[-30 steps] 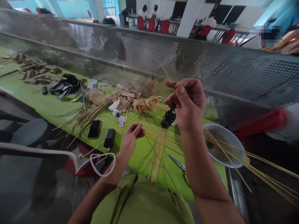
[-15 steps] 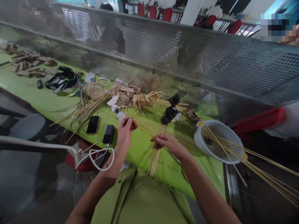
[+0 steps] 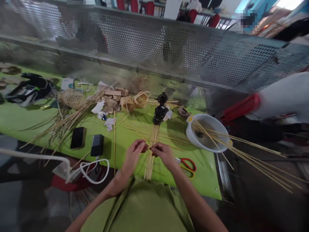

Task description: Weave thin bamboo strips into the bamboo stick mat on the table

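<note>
A lengthwise row of thin pale strips (image 3: 149, 166), apparently bamboo or cane, runs from the table edge up to a black bottle-like object (image 3: 160, 112) with its lid raised. Other strips (image 3: 172, 137) lie crosswise over this row. My left hand (image 3: 135, 151) is at the row's left side, thumb and fingers pinched together. Just to its right, my right hand (image 3: 164, 154) is over the row, fingertips also closed in a pinch. Whatever sits between the fingertips of either hand is too small to make out. Scissors (image 3: 187, 166) with red and yellow handles lie beside my right forearm.
A white basin (image 3: 190, 135) at the right holds long strips that stick out past the table edge. On the left are a phone (image 3: 77, 138), a power bank (image 3: 97, 145) with a white cable, and woven baskets (image 3: 72, 98). A perforated metal screen (image 3: 135, 48) stands behind.
My left hand has come in toward my right hand, so the two are now close together over the strips. The view has shifted to the right, and the scissors show fully.
</note>
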The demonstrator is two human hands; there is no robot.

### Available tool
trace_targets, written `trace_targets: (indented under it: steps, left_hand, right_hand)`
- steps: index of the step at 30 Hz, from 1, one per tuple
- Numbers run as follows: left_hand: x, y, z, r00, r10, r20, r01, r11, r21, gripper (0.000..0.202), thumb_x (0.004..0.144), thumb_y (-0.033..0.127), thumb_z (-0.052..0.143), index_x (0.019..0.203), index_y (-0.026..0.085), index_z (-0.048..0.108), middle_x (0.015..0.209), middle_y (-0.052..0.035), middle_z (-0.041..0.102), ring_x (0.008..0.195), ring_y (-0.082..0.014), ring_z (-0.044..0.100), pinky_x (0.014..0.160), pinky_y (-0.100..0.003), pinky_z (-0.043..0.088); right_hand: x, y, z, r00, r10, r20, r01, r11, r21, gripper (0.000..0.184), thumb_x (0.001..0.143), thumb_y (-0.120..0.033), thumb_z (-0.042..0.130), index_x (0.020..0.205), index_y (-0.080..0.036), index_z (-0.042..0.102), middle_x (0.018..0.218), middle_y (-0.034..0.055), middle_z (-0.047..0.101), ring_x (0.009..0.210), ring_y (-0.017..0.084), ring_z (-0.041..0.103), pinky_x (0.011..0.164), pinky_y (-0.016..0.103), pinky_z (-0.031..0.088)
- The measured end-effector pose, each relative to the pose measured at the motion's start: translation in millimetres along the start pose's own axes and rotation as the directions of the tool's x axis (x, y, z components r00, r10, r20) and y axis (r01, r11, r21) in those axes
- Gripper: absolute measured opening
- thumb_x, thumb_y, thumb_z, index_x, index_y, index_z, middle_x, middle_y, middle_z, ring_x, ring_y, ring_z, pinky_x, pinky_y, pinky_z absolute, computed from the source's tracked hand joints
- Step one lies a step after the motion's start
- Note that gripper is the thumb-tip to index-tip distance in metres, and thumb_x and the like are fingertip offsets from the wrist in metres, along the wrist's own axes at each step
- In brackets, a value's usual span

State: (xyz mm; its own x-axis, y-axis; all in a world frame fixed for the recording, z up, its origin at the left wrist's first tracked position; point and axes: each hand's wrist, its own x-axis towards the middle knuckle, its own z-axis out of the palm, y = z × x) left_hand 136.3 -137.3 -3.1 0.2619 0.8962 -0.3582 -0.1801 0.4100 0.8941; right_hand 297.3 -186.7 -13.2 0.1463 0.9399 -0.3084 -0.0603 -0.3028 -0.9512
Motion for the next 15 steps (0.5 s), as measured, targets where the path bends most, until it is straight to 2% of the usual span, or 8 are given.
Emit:
trace_targets:
  steps: [2, 5, 7, 12, 15]
  left_hand:
    - [-1.9, -5.8, 2.0, 1.000, -0.001, 0.028, 0.001, 1.000, 0.031, 0.039, 0.071, 0.050, 0.081, 0.089, 0.018, 0.070, 0.077, -0.0027, 0.071, 0.072, -0.0152, 0.065, 0.069, -0.027, 0.052]
    - [0.5, -10.1, 2.5, 0.999, 0.029, 0.036, -0.032, 0.996, 0.079, 0.033, 0.070, 0.046, 0.081, 0.078, 0.017, 0.068, 0.071, -0.0011, 0.067, 0.069, -0.0138, 0.062, 0.069, -0.025, 0.051]
    - [4.4, -9.6, 0.1, 0.999, 0.046, -0.006, -0.045, 0.996, 0.080, 0.031, 0.070, 0.044, 0.081, 0.074, 0.017, 0.066, 0.069, -0.0010, 0.066, 0.067, -0.0135, 0.062, 0.069, -0.026, 0.052]
    - [15.0, -1.7, -11.8, 0.981, 0.081, -0.174, -0.082, 0.997, 0.001, 0.035, 0.067, 0.047, 0.083, 0.076, 0.018, 0.066, 0.070, -0.0012, 0.068, 0.064, -0.0129, 0.063, 0.067, -0.026, 0.053]
    - [15.3, -2.1, -12.2, 0.985, 0.072, -0.160, -0.074, 0.997, -0.010, 0.038, 0.066, 0.049, 0.084, 0.078, 0.018, 0.067, 0.071, -0.0018, 0.069, 0.064, -0.0133, 0.064, 0.066, -0.026, 0.053]
  right_hand:
    - [-3.2, 3.8, 0.2, 1.000, -0.002, -0.001, 0.002, 1.000, -0.015, 0.031, 0.074, -0.050, 0.075, 0.077, -0.019, 0.069, 0.060, -0.0006, 0.066, 0.057, 0.015, 0.062, 0.056, 0.026, 0.048]
    - [-8.0, 9.7, 0.3, 1.000, -0.004, 0.016, 0.005, 0.999, -0.044, 0.028, 0.077, -0.047, 0.072, 0.080, -0.019, 0.069, 0.063, -0.0005, 0.067, 0.059, 0.015, 0.063, 0.058, 0.026, 0.049]
    - [-11.1, 15.4, -2.1, 1.000, -0.005, 0.008, 0.006, 0.997, -0.081, 0.025, 0.080, -0.045, 0.070, 0.081, -0.019, 0.070, 0.064, -0.0004, 0.068, 0.060, 0.015, 0.064, 0.060, 0.027, 0.050]
    - [-19.6, 30.6, -19.2, 0.998, 0.007, -0.070, -0.021, 0.978, -0.209, 0.025, 0.081, -0.045, 0.068, 0.083, -0.020, 0.072, 0.065, 0.0007, 0.069, 0.061, 0.017, 0.064, 0.062, 0.029, 0.050]
    - [-24.0, 33.9, -25.3, 0.996, 0.011, -0.089, -0.030, 0.977, -0.213, 0.028, 0.082, -0.047, 0.068, 0.083, -0.020, 0.072, 0.064, 0.0012, 0.070, 0.060, 0.017, 0.063, 0.061, 0.028, 0.049]
